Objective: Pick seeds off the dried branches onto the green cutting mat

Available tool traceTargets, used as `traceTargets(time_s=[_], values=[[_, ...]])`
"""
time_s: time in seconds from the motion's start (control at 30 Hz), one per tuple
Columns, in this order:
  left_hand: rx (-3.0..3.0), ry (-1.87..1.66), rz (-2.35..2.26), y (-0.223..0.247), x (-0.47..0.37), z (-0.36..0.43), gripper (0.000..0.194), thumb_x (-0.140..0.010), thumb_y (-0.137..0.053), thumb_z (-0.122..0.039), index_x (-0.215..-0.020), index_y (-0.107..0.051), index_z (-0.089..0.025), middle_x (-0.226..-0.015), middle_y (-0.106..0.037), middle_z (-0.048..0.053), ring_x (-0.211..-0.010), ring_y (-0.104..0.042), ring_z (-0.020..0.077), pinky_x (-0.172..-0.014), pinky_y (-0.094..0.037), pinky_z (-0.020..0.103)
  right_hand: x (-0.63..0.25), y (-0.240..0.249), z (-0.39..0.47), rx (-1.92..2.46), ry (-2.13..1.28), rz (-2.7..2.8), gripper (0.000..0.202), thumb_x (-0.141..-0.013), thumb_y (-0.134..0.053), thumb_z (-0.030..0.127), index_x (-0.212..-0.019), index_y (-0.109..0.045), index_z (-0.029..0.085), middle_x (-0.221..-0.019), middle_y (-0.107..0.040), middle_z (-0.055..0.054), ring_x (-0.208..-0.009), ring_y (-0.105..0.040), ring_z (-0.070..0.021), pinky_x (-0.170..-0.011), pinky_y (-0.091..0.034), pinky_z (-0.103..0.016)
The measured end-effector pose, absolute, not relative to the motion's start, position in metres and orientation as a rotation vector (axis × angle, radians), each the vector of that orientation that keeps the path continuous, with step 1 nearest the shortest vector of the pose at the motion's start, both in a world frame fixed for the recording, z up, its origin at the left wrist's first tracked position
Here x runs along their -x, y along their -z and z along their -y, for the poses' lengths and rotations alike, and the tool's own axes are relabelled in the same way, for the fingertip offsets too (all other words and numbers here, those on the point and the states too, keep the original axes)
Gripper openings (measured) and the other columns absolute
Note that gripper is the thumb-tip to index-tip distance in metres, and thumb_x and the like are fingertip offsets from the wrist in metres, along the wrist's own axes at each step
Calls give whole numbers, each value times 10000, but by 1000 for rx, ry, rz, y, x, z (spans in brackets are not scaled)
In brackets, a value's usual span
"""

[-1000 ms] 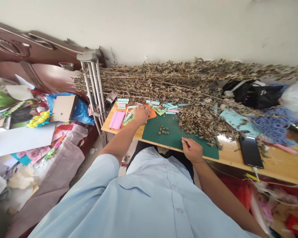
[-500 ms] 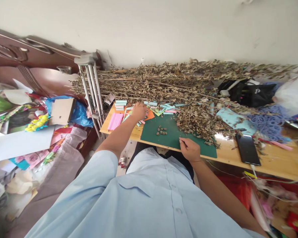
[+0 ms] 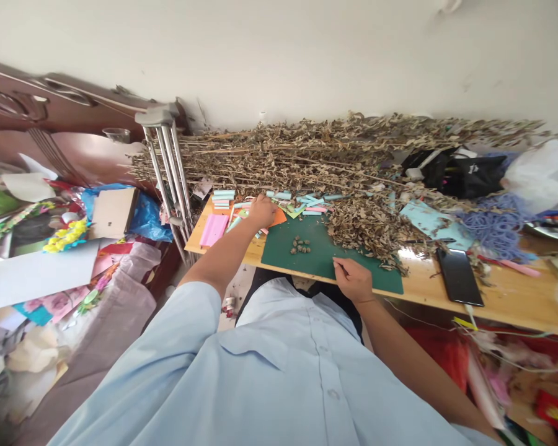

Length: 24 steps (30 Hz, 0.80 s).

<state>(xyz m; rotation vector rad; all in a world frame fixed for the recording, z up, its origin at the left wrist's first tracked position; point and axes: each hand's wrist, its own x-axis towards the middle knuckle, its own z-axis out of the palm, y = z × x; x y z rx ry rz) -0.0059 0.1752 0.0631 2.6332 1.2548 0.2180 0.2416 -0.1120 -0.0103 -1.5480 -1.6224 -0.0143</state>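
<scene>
My left hand (image 3: pixel 261 212) reaches to the back left of the table, over the orange paper (image 3: pixel 279 216) among small rolled paper pieces. Its fingertips point away from me and are hidden, so any hold there is unclear. Close to the front edge of the green cutting mat (image 3: pixel 283 253), my right hand (image 3: pixel 354 280) rests with its fingers curled in; whatever they may hold is out of sight. Between the hands lies a small cluster of brownish balls (image 3: pixel 300 246) on the mat. A heap of dried leaves (image 3: pixel 367 226) covers the mat's back right part.
Long bundles of dried stalks (image 3: pixel 279 148) lie along the wall. Metal crutches (image 3: pixel 170 167) stand at the table's left end. Pink paper (image 3: pixel 214 230), blue paper rolls (image 3: pixel 224 195), a black phone (image 3: pixel 460 277) with a cable and blue yarn (image 3: pixel 497 226) share the table.
The view has shifted slightly, moving the table a little left in the picture. Both hands keep nearly the same places; the left hand's fingers shift slightly over the paper pieces.
</scene>
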Motion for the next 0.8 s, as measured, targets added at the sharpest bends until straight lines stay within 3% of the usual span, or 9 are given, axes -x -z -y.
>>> traceTargets(time_s=[0.2,0.3,0.4,0.57,0.8], values=[[-2324,-584,-1172,-71,5,-169,125,-755,-643,-129,-773,-752,-187,-970,-726,110,-1083,-574,290,-1073,-397,457,-241,8,113,1568,20,1631,199,-951,-572,214,-1041,-750,216,-973,-792,-60,-863,-750,-208,-802,-597,-332],[-1855,-731,-1137,-80,4,-156,69,-782,-688,-184,-818,-743,-164,-855,-718,74,-909,-645,234,-902,-512,379,-240,7,113,1577,10,1625,197,-954,-572,224,-1035,-751,218,-961,-791,-60,-855,-750,-206,-797,-596,-327],[-1283,-804,-952,-88,4,-134,131,-806,-728,-245,-873,-698,-136,-833,-723,66,-775,-680,177,-750,-551,303,-241,8,114,1581,7,1637,195,-952,-579,217,-1044,-750,220,-957,-788,-53,-849,-747,-202,-801,-591,-323],[-742,-830,-662,-92,4,-95,147,-842,-718,-196,-964,-674,-126,-904,-756,77,-794,-737,146,-714,-589,231,-241,8,114,1570,11,1651,192,-947,-584,200,-1048,-747,216,-957,-786,-52,-847,-744,-203,-806,-583,-325],[-641,-832,-598,-93,7,-57,218,-842,-702,-101,-1057,-697,-134,-1054,-773,91,-882,-761,153,-775,-607,222,-242,7,115,1578,4,1658,197,-952,-578,215,-1052,-748,219,-983,-792,-54,-877,-748,-208,-818,-587,-329]])
